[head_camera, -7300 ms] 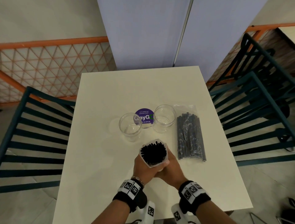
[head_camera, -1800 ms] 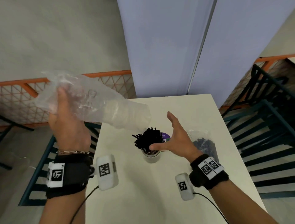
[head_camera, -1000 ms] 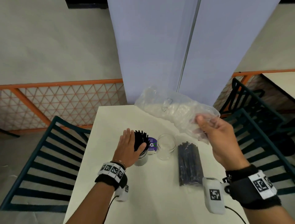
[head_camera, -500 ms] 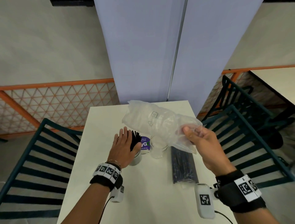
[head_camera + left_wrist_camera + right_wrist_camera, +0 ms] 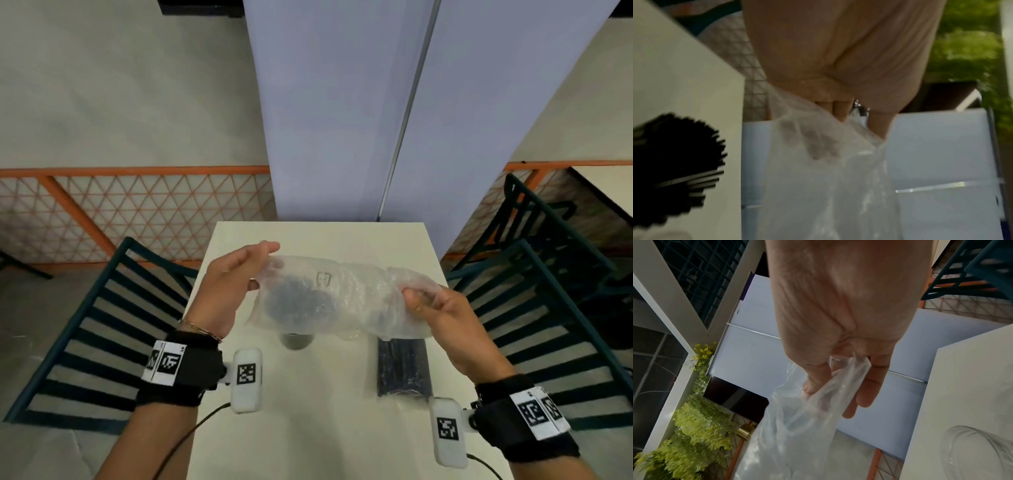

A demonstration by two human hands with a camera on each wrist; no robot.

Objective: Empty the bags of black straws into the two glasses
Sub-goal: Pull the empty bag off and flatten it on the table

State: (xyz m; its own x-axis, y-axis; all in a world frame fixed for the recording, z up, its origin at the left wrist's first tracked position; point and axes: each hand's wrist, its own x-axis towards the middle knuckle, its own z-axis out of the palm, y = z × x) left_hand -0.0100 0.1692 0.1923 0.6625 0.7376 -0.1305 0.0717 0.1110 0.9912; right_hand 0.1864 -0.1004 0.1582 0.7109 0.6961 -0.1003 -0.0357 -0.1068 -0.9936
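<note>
I've got the empty bag (image 5: pixel 342 301) stretched between both hands above the table (image 5: pixel 318 428). My left hand (image 5: pixel 227 291) takes 1 end w/ fingers reaching round the film, thumb on top; my right hand (image 5: pixel 442 318) pinches the other end between thumb & fingertips, clear in the right wrist view. Bag's thin clear plastic: near weightless, limp, crinkly, a bit slippery, so it'll go wherever I pull it & needs only a light pinch. Best hold is at the ends or edges, as now; bunching it small should make it easy to put aside. Under it, seen thru the film, the filled glass (image 5: pixel 296 339) w/ black straws (image 5: pixel 674 162) stands on the table; straws are light, stiff, prone to fan out & tip. The 2nd glass (image 5: pixel 980 452) is empty, just right of the 1st; it's hard & breakable, so I'd keep the bag from sweeping it. The full bag of straws (image 5: pixel 402 368) lies flat on the table near my right wrist, not yet opened I think; I'd take it around the middle so the bundle stays together. Writing: only a small embossed mark on the film, can't read it; wrist bands carry black & white code squares, no text.
</note>
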